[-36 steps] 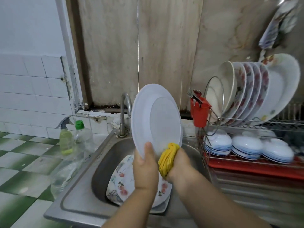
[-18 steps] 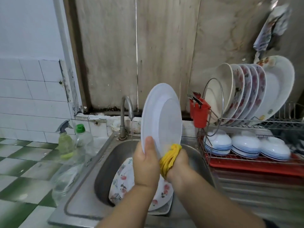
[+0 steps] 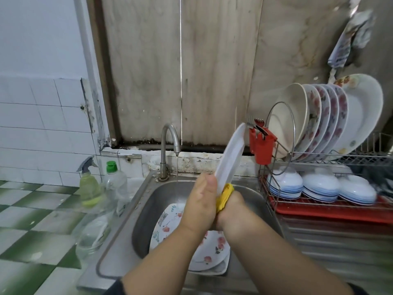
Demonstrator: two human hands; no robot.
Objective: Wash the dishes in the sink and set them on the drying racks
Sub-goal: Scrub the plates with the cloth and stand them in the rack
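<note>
Over the sink (image 3: 146, 211), your left hand (image 3: 198, 206) grips a white plate (image 3: 230, 158) edge-on while your right hand (image 3: 230, 209) clamps a yellow cloth (image 3: 225, 196) against it. Drying racks (image 3: 319, 155) already hold plates and bowls; floral plates (image 3: 209, 252) wait below, unwashed.

the sink (image 3: 146, 211) was brushed steel with a dull sheen, the tap (image 3: 168, 145) the same metal, a little brighter. the held white plate (image 3: 230, 155) looked smooth and glossy. the wall panels (image 3: 212, 60) were stained, matt plywood; the tiles (image 3: 42, 116) glazed. the cutlery cup (image 3: 262, 147) was red plastic.
</note>
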